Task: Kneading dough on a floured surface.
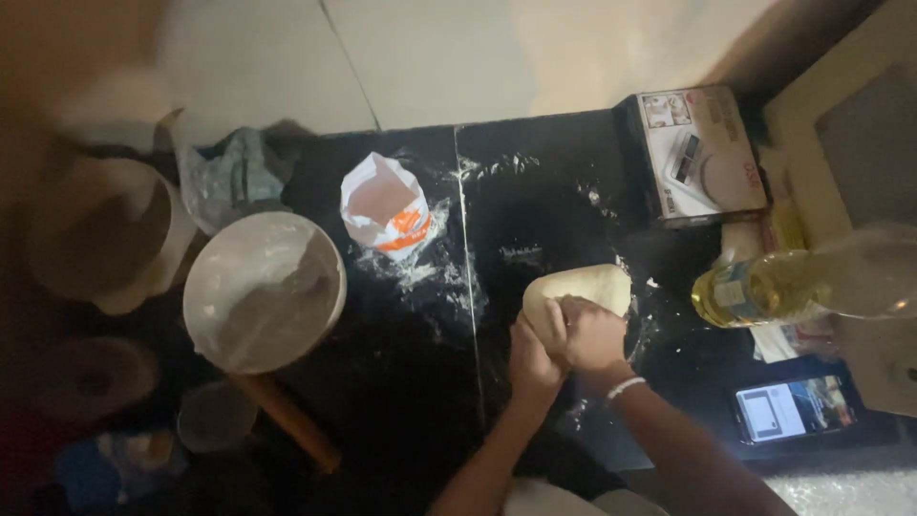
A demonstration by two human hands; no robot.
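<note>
While the dough [583,289] is clasped by both hands, left [532,358] and right [592,334], near the counter's [401,382] front edge, flour [384,207] is kept behind.

A white bowl [264,290] sits on the black counter [401,382] above a wooden rolling pin [287,419], near an open flour bag [386,207]. Right: 1 cardboard box [695,153], 1 oil bottle [764,290], 1 lit phone [793,409].

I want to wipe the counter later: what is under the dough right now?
The dough lies on the black counter, with flour dust around it. Both hands press its near end; what is beneath it is covered.
</note>
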